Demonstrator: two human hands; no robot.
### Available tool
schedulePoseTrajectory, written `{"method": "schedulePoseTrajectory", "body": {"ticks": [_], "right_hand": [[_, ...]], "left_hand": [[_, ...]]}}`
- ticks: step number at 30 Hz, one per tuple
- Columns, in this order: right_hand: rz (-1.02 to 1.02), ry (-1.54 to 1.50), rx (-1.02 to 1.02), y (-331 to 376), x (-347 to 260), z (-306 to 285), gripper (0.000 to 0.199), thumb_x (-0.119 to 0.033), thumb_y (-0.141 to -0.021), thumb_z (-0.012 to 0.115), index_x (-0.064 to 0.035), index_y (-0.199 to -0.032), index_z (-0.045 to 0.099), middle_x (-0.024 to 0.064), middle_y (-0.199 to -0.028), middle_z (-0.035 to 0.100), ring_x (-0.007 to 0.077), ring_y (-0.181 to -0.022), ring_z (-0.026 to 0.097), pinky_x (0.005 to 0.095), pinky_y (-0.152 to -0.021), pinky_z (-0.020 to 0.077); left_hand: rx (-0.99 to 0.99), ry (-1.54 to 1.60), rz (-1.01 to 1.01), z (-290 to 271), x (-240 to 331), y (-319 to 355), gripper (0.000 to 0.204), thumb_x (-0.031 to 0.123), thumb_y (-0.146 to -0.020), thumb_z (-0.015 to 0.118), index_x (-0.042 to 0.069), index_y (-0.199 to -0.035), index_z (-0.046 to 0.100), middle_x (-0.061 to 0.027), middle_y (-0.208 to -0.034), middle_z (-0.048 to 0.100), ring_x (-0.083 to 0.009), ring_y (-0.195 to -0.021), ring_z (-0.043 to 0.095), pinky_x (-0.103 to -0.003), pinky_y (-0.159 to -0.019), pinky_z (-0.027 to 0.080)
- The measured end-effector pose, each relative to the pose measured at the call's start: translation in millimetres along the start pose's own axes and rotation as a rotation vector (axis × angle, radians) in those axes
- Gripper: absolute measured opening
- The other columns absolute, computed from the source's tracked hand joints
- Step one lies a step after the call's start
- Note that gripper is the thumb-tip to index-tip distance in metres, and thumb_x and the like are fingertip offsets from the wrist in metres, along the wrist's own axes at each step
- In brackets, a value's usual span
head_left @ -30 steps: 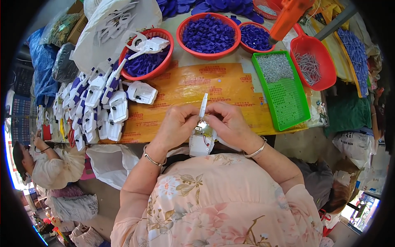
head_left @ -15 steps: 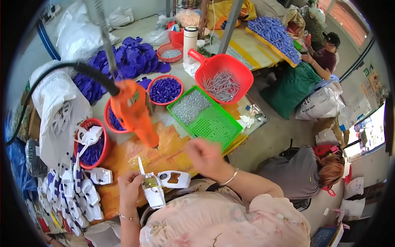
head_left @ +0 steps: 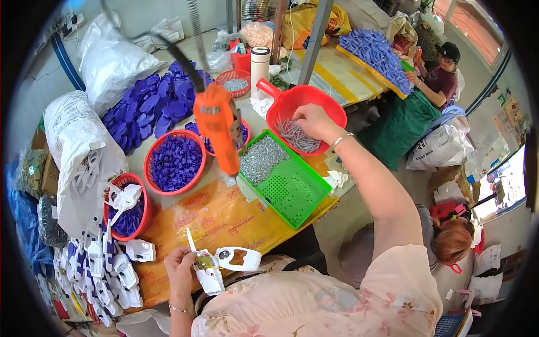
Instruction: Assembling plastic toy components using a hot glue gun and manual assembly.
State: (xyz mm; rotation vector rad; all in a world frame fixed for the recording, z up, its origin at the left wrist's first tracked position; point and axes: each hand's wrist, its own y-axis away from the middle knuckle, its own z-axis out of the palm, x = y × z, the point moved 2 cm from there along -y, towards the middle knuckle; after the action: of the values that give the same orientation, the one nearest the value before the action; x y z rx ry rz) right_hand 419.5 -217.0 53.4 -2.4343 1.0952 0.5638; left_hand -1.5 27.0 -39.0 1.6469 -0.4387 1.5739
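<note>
Near the table's front edge, my left hand (head_left: 179,264) is closed on a white plastic device casing (head_left: 210,278). The casing is open, showing a yellow-green circuit board inside. Beside it lies a white casing half (head_left: 238,259) with a window cut through it; whether the two are joined, I cannot tell. My right hand (head_left: 315,121) reaches into the red scoop (head_left: 335,108), its fingers bent together at the pile of thin grey rods (head_left: 299,137). What sits between those fingertips is hidden. Between my hands hangs an orange electric screwdriver (head_left: 218,123) on a coiled spring.
A green tray (head_left: 297,202) holds small silvery screws. Red baskets (head_left: 174,162) hold purple parts, with purple discs (head_left: 160,101) heaped behind. White casings (head_left: 112,264) are piled at left. Two other people are at right, one beside a tray of blue-violet parts (head_left: 373,53).
My right hand has moved away from near the casing, forward and right into the red scoop. The hanging screwdriver has swung right and up. My left hand keeps its hold on the casing.
</note>
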Motion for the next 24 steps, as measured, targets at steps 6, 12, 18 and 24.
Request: {"method": "schedulePoseTrajectory", "body": {"ticks": [6,12,18,24], "right_hand": [[0.164,-0.091,-0.043,-23,-8,40,0.026,-0.013,-0.069,0.066,0.0035,-0.089,0.063,0.0216,-0.089,0.065,0.0328,-0.088,0.064,0.0376,-0.079,0.0501],[0.184,0.243,0.014,-24,-7,51,0.027,-0.013,-0.070,0.063,0.0026,-0.092,0.062,0.0238,-0.094,0.063,0.0363,-0.091,0.062,0.0446,-0.083,0.0491],[0.082,0.341,-0.104,-24,-2,50,0.021,-0.012,-0.070,0.061,-0.0026,-0.088,0.065,0.0206,-0.093,0.063,0.0354,-0.096,0.059,0.0441,-0.084,0.0478],[0.058,0.362,-0.128,-26,-5,51,0.021,-0.009,-0.072,0.060,-0.0007,-0.090,0.067,0.0218,-0.097,0.063,0.0331,-0.098,0.060,0.0431,-0.084,0.0495]], "left_hand": [[-0.034,-0.008,0.002,5,5,4,0.008,-0.004,-0.078,0.057,-0.003,-0.082,0.063,-0.0020,-0.073,0.062,-0.0068,-0.063,0.055,-0.020,-0.058,0.044],[-0.042,-0.032,0.020,4,1,5,0.007,-0.003,-0.079,0.057,-0.003,-0.083,0.063,-0.0018,-0.074,0.062,-0.0062,-0.064,0.055,-0.020,-0.060,0.044],[-0.040,-0.046,0.033,6,2,3,0.007,-0.003,-0.079,0.057,-0.003,-0.082,0.063,-0.0008,-0.074,0.062,-0.0058,-0.064,0.054,-0.020,-0.060,0.043],[-0.045,-0.068,0.058,8,6,4,0.006,-0.003,-0.079,0.058,-0.002,-0.082,0.063,-0.0003,-0.073,0.061,-0.0057,-0.064,0.053,-0.020,-0.059,0.042]]}}
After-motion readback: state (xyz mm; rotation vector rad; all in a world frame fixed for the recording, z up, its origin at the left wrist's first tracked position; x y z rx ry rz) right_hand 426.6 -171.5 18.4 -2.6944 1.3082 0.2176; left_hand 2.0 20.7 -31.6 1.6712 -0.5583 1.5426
